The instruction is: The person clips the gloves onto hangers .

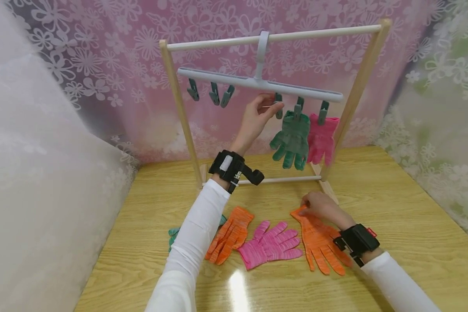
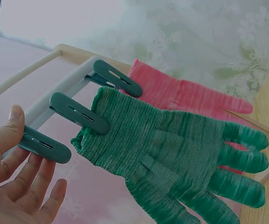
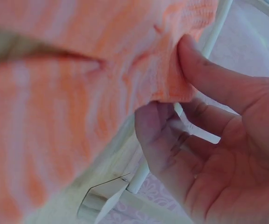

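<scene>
My left hand (image 1: 253, 119) is raised to the hanger bar and pinches a dark green clip (image 2: 45, 145) between thumb and fingers; no glove hangs in that clip. Beside it a green glove (image 2: 171, 140) hangs by its cuff from another clip (image 2: 80, 113). Farther right a pink glove (image 1: 323, 141) hangs from the end clip (image 1: 323, 113). Low over the table, my right hand (image 1: 327, 208) holds an orange glove (image 1: 323, 242) by its cuff, thumb on one side and fingers on the other, as the right wrist view shows.
The white hanger (image 1: 226, 79) hangs tilted from a wooden-sided rack (image 1: 218, 42). Three clips on its left half, including one at the end (image 1: 193, 89), hold nothing. On the table (image 1: 140, 264) lie a pink glove (image 1: 271, 245), another orange glove (image 1: 232, 234) and a partly hidden green glove (image 1: 173, 236).
</scene>
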### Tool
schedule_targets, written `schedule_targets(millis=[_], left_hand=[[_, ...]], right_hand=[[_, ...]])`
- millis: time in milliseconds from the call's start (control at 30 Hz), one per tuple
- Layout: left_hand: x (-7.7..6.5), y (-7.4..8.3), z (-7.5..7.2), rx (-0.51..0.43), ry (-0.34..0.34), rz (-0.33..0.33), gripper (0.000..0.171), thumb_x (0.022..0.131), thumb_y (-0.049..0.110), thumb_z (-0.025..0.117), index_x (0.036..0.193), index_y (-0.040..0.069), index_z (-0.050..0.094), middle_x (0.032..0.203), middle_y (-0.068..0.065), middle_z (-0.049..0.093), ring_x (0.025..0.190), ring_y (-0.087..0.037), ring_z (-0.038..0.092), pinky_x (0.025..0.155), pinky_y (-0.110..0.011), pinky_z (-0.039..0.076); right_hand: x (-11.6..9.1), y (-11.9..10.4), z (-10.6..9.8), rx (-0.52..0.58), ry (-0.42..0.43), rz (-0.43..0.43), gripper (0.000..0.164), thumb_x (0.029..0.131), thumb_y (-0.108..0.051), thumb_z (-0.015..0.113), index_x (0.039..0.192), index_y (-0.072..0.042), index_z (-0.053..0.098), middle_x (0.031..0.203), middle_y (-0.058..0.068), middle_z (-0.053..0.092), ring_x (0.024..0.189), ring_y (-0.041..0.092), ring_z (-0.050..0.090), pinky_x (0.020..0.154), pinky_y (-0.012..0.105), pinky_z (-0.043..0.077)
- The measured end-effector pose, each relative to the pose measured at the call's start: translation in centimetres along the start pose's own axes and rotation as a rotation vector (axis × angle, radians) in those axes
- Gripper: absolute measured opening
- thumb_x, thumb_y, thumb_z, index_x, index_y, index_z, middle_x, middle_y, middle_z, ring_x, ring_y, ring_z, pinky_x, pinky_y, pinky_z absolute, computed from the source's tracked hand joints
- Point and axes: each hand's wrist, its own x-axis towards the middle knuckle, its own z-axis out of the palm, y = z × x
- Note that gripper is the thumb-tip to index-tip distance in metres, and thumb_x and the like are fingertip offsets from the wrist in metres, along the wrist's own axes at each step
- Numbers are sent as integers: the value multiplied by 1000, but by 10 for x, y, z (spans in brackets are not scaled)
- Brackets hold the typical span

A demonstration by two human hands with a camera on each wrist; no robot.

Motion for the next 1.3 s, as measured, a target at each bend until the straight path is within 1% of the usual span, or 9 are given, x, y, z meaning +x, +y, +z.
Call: schedule_targets(millis=[133, 267, 400, 533, 633, 733, 900, 1033, 1300], left_hand=[[0, 3, 0, 11, -2, 1, 41, 91, 15, 57, 128, -1, 49, 124, -17, 55, 105, -11, 53, 89, -24, 47], [2, 1, 0, 14, 0, -1, 44, 91, 17, 57, 130, -1, 48, 123, -19, 56, 104, -12, 54, 88, -24, 47], [10, -12, 0, -12, 6, -11, 45, 91, 20, 59, 131, 2, 49, 121, -16, 58, 102, -11, 54, 88, -24, 48], [18, -28, 2, -52, 24, -3, 43, 90, 23, 59, 130, 8, 51, 119, -13, 60, 101, -9, 55, 89, -23, 48], [19, -32, 3, -78, 41, -1, 42, 90, 23, 59, 129, 9, 51, 119, -12, 60, 100, -9, 56, 89, -23, 48], [15, -25, 3, -90, 40, -9, 42, 91, 22, 59, 128, 5, 51, 118, -15, 61, 99, -11, 57, 90, -22, 48], [5, -4, 2, -82, -1, -22, 41, 92, 16, 57, 128, -2, 48, 118, -20, 60, 100, -14, 57, 90, -24, 49], [4, 0, 3, -98, -19, -35, 40, 92, 16, 55, 127, -2, 48, 119, -21, 58, 102, -17, 57, 90, -27, 51], [5, -2, 5, -112, 4, -27, 37, 92, 17, 56, 122, -3, 50, 116, -20, 58, 102, -20, 57, 91, -30, 51]], right_hand=[[-2, 2, -6, 61, 56, -1, 18, 86, -25, 64, 89, -8, 61, 84, 7, 63, 69, 16, 53, 61, 36, 47], [-1, 1, -17, 93, 139, -27, 22, 86, -28, 64, 93, -7, 63, 91, 13, 66, 78, 24, 58, 66, 43, 52], [2, -5, -28, 110, 206, -58, 27, 85, -31, 66, 95, -6, 66, 98, 18, 67, 83, 28, 60, 68, 46, 54], [3, -14, -37, 124, 253, -66, 25, 84, -32, 67, 93, -9, 65, 98, 17, 67, 79, 24, 60, 68, 46, 53], [5, -21, -43, 110, 283, -69, 25, 83, -32, 67, 94, -11, 65, 96, 16, 68, 74, 21, 58, 65, 43, 52], [7, -25, -47, 105, 319, -75, 23, 83, -32, 67, 95, -13, 65, 95, 13, 68, 72, 19, 57, 64, 41, 51], [13, -34, -55, 119, 408, -121, 18, 84, -27, 67, 95, -14, 66, 93, 11, 69, 72, 19, 61, 63, 42, 54], [18, -46, -62, 140, 486, -162, 15, 84, -23, 67, 96, -15, 67, 88, 8, 71, 71, 18, 62, 56, 37, 52], [25, -70, -78, 135, 599, -222, 18, 82, -27, 68, 98, -19, 71, 86, 4, 73, 69, 12, 64, 40, 27, 30]])
